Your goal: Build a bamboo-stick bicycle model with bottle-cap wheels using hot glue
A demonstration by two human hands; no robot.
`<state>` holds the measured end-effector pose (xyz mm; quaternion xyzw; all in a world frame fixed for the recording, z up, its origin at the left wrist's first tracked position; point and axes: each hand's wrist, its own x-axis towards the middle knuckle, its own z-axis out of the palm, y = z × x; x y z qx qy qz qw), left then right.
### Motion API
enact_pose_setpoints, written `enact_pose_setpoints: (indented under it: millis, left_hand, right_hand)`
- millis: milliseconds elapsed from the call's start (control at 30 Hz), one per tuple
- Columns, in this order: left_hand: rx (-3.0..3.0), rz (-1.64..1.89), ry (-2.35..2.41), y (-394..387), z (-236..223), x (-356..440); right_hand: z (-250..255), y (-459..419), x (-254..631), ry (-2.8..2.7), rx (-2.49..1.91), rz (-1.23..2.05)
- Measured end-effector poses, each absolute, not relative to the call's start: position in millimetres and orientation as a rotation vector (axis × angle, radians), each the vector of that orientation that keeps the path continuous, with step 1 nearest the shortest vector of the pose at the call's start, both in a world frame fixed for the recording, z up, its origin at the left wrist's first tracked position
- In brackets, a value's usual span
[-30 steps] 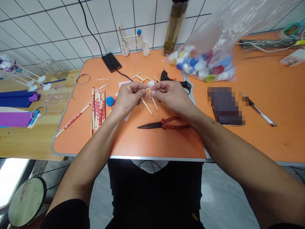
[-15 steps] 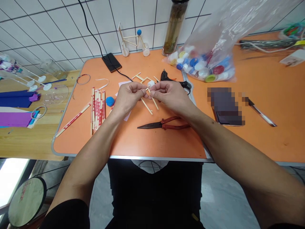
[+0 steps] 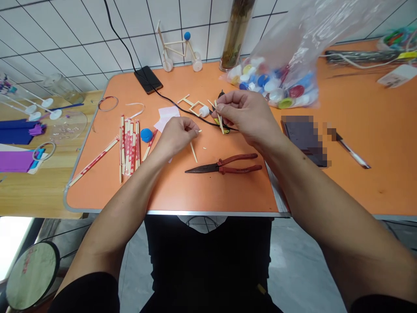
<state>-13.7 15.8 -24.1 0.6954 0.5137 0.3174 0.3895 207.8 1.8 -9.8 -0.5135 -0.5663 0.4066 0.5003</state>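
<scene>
White wall tiles (image 3: pixel 78 43) with black grout at the back; grey floor (image 3: pixel 299 261) below; orange folding table (image 3: pixel 211 191) with a metal edge; wooden table (image 3: pixel 42 191) to its left.

Change from the earlier frame: hands well apart, no longer meeting fingertip to fingertip over the sticks. Left hand (image 3: pixel 177 137): low over the table, fingers bunched, any hold impossible to tell. Right hand (image 3: pixel 246 117): now further right and raised, thumb and fingers closed on one short wooden stick (image 3: pixel 220 119), nearly upright, just above a black cable (image 3: pixel 192 115).

Counted: one stick frame (image 3: pixel 195 106), uncovered, just left of the right hand, with one white cap (image 3: pixel 204 111) at its end. One loose stick (image 3: pixel 193 152) just below the left hand. One pair of red-handled needle-nose pliers (image 3: pixel 223 167). One blue bottle cap (image 3: pixel 146 135). One pink paper sheet (image 3: pixel 167 117). One bundle of red-printed wrapped chopsticks (image 3: pixel 129 145), exact number unclear, plus two lying apart (image 3: pixel 93 163) (image 3: pixel 150 145). One phone (image 3: pixel 148 79). One plastic bag (image 3: pixel 276 82) of many bottle caps. One stick model (image 3: pixel 177 52) on two white wheels.
</scene>
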Motion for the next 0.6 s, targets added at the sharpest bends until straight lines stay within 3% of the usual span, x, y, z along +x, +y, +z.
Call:
enact_pose_setpoints:
  millis: [167,267,600]
  left_hand:
    - [1.869,0.781,1.353,18.4,-31.6,-13.1]
    - [1.866,0.96,1.365,13.0,-25.1,-10.6]
    - [1.328,0.979,1.03,-2.3,-8.9,0.9]
  right_hand:
    - [-11.9,2.1,206.5,-1.357,-1.232,1.066]
    - [-16.4,-2.0,198.7,-1.364,-1.203,1.097]
    - [-27.2,-14.8,168.0,-1.285,-1.099,1.1]
